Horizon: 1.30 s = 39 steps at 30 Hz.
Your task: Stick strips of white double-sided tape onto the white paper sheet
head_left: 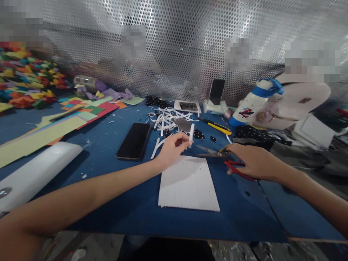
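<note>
My left hand (pixel 174 149) pinches a short white strip (pixel 191 132), which stands upright from the fingertips. In my right hand (pixel 251 159) is a pair of scissors (pixel 217 154) with red and yellow handles. Their blades are parted and point left, toward the strip but apart from it. Below both hands a white rectangular board (pixel 188 185) lies flat on the blue table (pixel 119 214). Beyond my left hand is a heap of thin white strips (pixel 165 117), with a grey scrap (pixel 182 124) at its near side.
A black phone (pixel 134 140) lies left of my left hand. Farther back are a yellow cutter (pixel 219 128), a standing phone (pixel 216 92) and a blue-and-white bottle (pixel 251 101). Coloured paper sheets (pixel 65 127) and a white rounded device (pixel 40 174) lie at the left.
</note>
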Tool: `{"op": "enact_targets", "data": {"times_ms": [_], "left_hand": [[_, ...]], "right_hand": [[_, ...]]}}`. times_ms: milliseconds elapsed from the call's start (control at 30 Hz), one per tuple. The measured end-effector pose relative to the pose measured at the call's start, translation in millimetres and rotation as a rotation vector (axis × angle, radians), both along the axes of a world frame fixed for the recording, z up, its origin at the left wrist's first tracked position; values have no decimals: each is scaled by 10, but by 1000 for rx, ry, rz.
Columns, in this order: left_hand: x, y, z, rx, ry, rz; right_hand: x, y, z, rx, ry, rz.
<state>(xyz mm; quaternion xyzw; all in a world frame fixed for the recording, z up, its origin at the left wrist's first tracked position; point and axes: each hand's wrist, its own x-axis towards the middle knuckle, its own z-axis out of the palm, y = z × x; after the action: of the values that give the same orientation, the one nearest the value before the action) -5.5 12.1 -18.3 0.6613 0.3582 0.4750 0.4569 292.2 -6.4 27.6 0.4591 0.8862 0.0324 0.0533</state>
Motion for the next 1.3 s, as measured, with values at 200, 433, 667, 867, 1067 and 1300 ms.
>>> {"op": "enact_targets", "data": {"times_ms": [200,433,667,867,1067,1300], "left_hand": [[-14,4,-18,20,-23,22],[-1,-12,2,61,-25,10],[0,-20,33,145,-4,-58],[-1,-25,54,150,-3,-43],[5,-22,33,134,-6,-20],[22,-11,38,156,13,-57]], "right_hand": [[194,93,-53,128,54,-120],[-452,12,35,-72,540,46],[-1041,-1,-338,-286,920,110],[-918,-44,-459,-500,1263,4],[-864,-86,-423,-538,1399,-124],[-858,-69,-443,-468,1348,11]]}}
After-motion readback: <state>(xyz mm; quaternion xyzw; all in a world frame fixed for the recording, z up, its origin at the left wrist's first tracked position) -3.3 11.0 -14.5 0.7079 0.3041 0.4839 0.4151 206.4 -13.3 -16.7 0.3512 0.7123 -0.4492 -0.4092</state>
